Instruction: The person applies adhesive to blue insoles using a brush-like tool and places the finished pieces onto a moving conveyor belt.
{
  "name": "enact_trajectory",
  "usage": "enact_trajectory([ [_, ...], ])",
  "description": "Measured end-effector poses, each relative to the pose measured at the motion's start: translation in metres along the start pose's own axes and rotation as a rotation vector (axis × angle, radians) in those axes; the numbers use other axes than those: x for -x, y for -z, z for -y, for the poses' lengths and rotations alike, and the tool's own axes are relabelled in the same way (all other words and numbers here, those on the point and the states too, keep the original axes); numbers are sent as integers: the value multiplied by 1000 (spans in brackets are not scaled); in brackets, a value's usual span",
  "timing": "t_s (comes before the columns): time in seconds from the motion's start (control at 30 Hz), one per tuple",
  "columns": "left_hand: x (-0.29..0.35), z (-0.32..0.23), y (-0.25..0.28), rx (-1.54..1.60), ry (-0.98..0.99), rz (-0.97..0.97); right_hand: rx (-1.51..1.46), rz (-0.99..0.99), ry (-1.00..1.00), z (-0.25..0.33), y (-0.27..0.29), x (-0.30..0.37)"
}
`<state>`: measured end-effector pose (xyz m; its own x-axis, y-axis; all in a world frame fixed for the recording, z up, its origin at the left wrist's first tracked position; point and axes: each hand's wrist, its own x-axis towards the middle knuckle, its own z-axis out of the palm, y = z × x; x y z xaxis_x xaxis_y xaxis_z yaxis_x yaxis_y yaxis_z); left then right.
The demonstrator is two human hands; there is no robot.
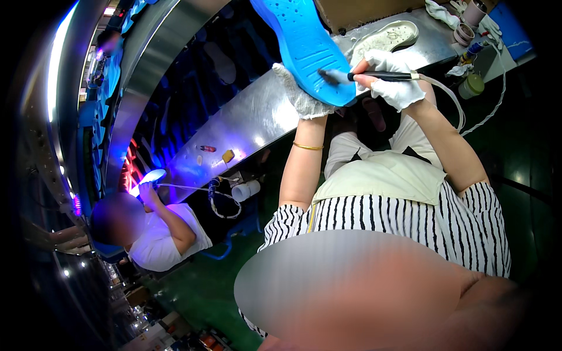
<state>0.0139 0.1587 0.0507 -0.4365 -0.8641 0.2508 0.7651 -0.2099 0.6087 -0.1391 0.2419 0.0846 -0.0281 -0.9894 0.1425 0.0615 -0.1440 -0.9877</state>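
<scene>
My left hand (301, 96), in a grey knit glove, is closed round the underside and edge of a blue shoe sole (310, 52), which it holds up tilted. Grooves and small holes mark the sole's face. In my right hand (393, 82), gloved in white with bare fingertips showing, is a black-handled brush (386, 76). Its dark bristle tip touches the blue sole near the end closest to me. From the back of the brush handle a pale hose (448, 93) runs off and curves down. Just beyond my right hand, a white shoe sole (386, 40) lies on the metal bench.
The metal bench (234, 126) carries a yellow block (228, 156). At the far right are tape rolls (463, 34), cloth gloves (442, 13) and a green-lidded jar (472, 86). To my left, a co-worker (170, 234) holds a lit sole beside a conveyor machine (140, 70).
</scene>
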Motion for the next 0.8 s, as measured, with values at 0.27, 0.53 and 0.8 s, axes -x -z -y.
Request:
enact_trajectory([
  [0.27, -10, -6, -6, 264, -52, 35, -99, 212, 110, -7, -19, 1],
  [0.53, -18, -20, 4, 246, -30, 108, 141, 236, 272, 0, -5, -8],
  [0.8, -27, -28, 14, 172, 83, 194, 121, 307, 183, 1, 5, -11],
])
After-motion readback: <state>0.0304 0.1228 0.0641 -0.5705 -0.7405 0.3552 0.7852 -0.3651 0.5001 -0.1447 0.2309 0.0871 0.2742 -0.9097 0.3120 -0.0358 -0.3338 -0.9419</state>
